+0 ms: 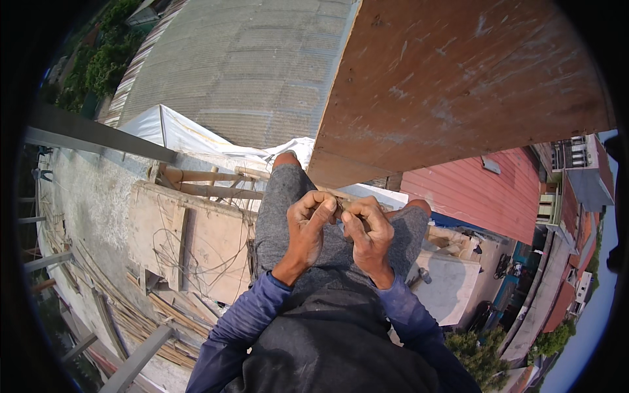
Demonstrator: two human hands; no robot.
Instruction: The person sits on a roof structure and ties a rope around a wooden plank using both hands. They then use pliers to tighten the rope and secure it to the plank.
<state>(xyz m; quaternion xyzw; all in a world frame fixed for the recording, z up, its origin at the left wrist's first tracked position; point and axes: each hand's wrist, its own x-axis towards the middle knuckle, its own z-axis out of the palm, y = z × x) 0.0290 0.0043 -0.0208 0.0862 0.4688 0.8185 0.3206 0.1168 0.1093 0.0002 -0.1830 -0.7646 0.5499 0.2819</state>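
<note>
Above my lap, my left hand point(310, 223) and my right hand point(369, 230) come close together, fingertips nearly meeting. Both are closed in a pinch, thumbs pressed against curled fingers. Something small and thin seems to lie between them, too small to make out. Grey shorts point(280, 203) cover my thighs below the hands, with my knees spread apart. A large brown wooden board point(445, 85) rises just beyond my hands, its lower edge near my knees.
Grey corrugated roofing point(242, 65) spreads out far ahead, with white sheeting point(196, 131) along its near edge. A pale panel point(213, 242) with loose wire lies at left, near bamboo poles point(124, 301) and metal beams point(141, 354). A red roof point(475, 190) and buildings stand lower at right.
</note>
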